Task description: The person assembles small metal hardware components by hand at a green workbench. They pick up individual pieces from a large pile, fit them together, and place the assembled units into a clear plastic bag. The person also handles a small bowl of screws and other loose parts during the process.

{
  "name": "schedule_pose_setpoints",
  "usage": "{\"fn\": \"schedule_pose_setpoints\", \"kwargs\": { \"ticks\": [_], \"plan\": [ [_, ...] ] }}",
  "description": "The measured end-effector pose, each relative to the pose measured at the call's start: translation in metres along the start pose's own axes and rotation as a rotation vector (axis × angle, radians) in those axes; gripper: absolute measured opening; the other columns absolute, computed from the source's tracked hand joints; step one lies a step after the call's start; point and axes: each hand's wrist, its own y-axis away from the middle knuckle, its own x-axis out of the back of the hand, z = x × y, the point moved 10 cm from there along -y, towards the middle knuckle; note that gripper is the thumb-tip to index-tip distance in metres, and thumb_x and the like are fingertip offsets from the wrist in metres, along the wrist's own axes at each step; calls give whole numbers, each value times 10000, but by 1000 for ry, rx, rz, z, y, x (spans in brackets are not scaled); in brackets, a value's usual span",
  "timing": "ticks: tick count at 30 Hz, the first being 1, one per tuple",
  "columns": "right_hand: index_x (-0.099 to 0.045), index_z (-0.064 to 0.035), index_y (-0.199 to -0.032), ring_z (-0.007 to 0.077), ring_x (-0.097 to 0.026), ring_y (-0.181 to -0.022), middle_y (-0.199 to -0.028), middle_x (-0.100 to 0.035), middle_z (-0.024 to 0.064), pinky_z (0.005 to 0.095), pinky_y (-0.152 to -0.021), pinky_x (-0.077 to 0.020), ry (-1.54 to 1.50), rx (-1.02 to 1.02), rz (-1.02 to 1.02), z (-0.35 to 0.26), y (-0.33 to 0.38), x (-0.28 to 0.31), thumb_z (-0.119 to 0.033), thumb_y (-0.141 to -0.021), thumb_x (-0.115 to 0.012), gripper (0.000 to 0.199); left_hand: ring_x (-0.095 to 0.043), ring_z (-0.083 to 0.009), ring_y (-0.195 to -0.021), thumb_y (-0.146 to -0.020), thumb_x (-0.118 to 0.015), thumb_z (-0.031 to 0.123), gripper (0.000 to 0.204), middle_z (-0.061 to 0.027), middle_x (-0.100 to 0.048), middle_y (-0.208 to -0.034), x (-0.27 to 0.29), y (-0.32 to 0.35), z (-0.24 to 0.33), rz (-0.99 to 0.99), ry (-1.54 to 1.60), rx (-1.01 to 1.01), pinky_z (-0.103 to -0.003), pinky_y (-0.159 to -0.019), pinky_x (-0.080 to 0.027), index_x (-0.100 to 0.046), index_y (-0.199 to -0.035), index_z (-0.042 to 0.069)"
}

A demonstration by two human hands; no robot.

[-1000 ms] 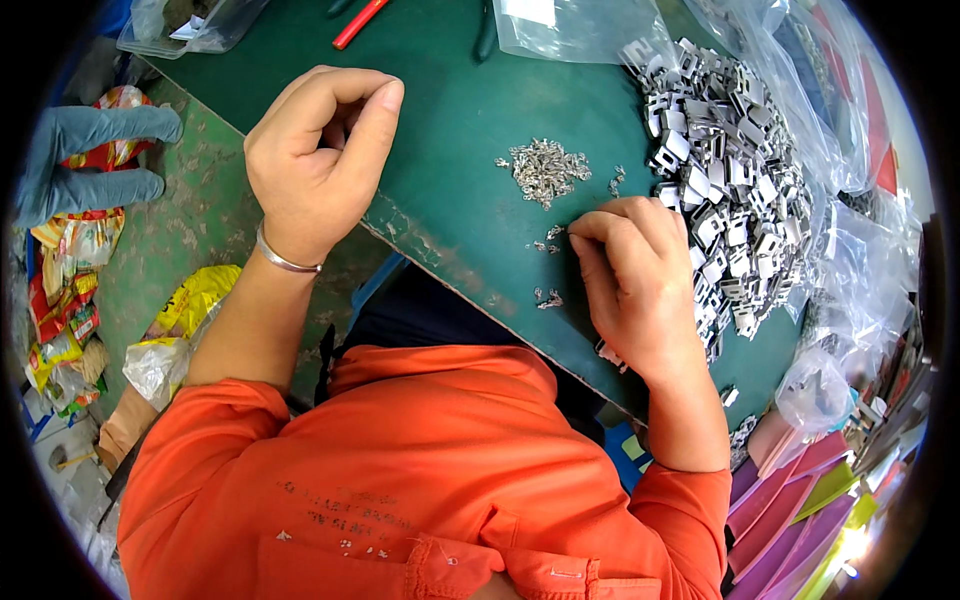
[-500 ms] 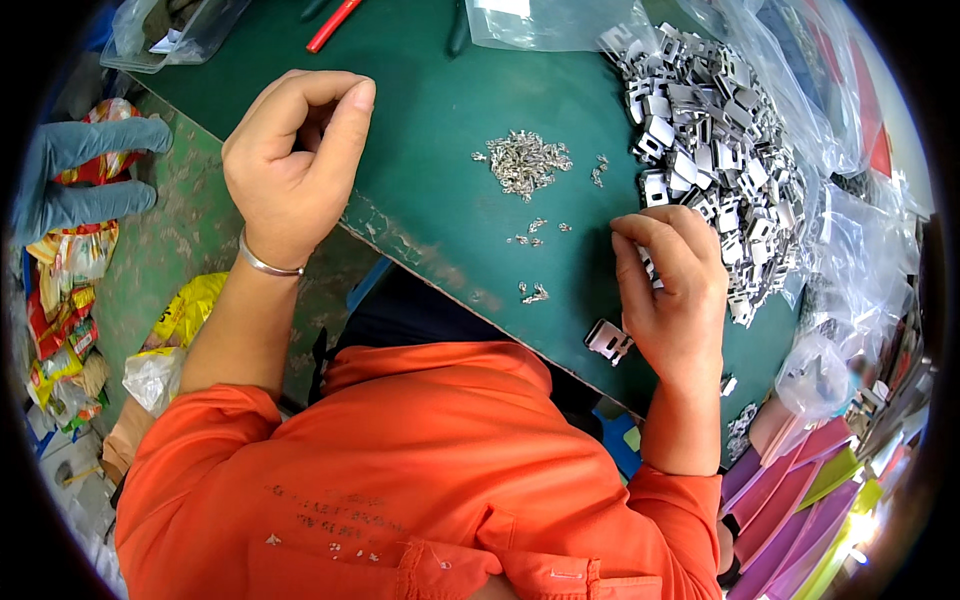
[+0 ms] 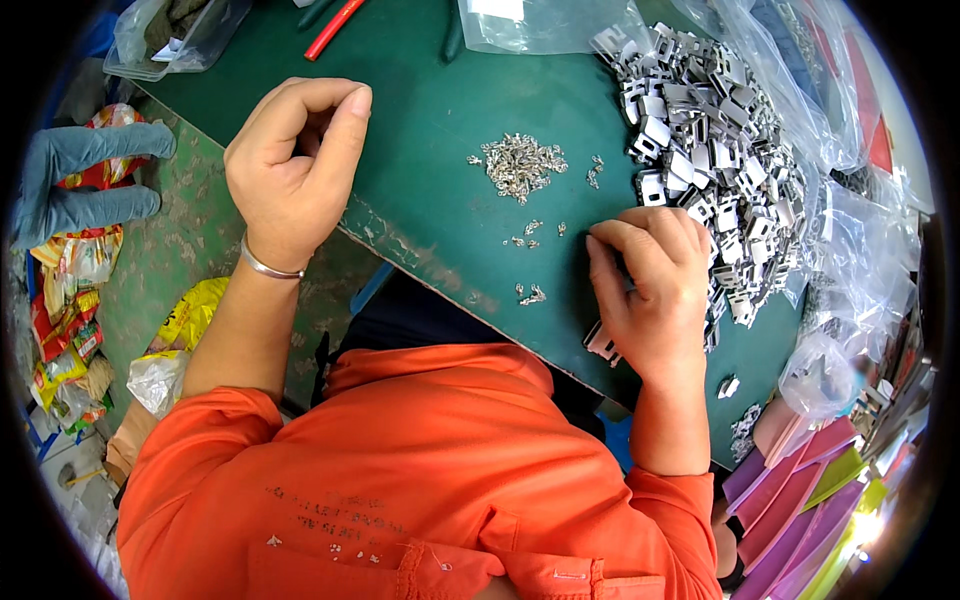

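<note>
My left hand is raised over the table's near left edge, thumb and forefinger pressed together; anything between them is hidden. My right hand hangs low over the table with curled fingers, thumb against forefinger, and I cannot make out anything in it. Partly covered by it is a single bent metal bracket at the table edge. Ahead lies a small heap of tiny shiny metal parts, with little clusters scattered nearer me. A large pile of silver-grey metal brackets spreads beyond my right hand.
The green table has a worn near edge. At the back are a red-handled tool, a clear plastic bag and a clear bin. Plastic sheeting borders the pile. Purple and pink pieces stand at lower right.
My right hand has shifted slightly left, its wrist now covering more of the single bracket. My left hand keeps its closed pose almost in place.
</note>
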Motion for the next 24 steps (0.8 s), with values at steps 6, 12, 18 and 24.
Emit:
{"fn": "schedule_pose_setpoints", "kwargs": {
  "ticks": [6, 12, 18, 24],
  "plan": [
    [-643, -62, -830, 220, -539, -745, -813, -580, 35, 352, -713, -383, 21, -10, -3, 1, 1, 2, -1, -693, -714, 165, -508, -41, -613, -852, -677, 18, 42, -15, -612, -747, -2, 1, -2, -32, -11, 27, -173, -539, -385, -660, -863, -20],
    [-644, -59, -833, 217, -542, -743, -811, -579, 35, 351, -722, -384, 7, -10, -8, 0, 2, 0, 2, -692, -715, 169, -541, -56, -691, -889, -635, 8, 53, -40, -640, -830, -3, 4, -3, -87, -57, 71, -181, -619, -422, -644, -924, -31],
    [-644, -56, -832, 218, -543, -740, -807, -580, 36, 352, -727, -385, 0, -9, -10, -2, 2, -1, 1, -690, -719, 170, -546, -58, -696, -889, -636, 7, 50, -43, -640, -832, -3, 4, -4, -95, -74, 61, -181, -622, -425, -643, -919, -32],
    [-642, -61, -836, 223, -542, -742, -811, -576, 36, 354, -732, -383, -30, 9, 28, -3, 2, -4, -6, -696, -721, 170, -500, -40, -608, -848, -681, 18, 37, -11, -607, -741, 0, 2, -2, -22, -21, 23, -175, -534, -377, -662, -858, -11]
  ]
}}
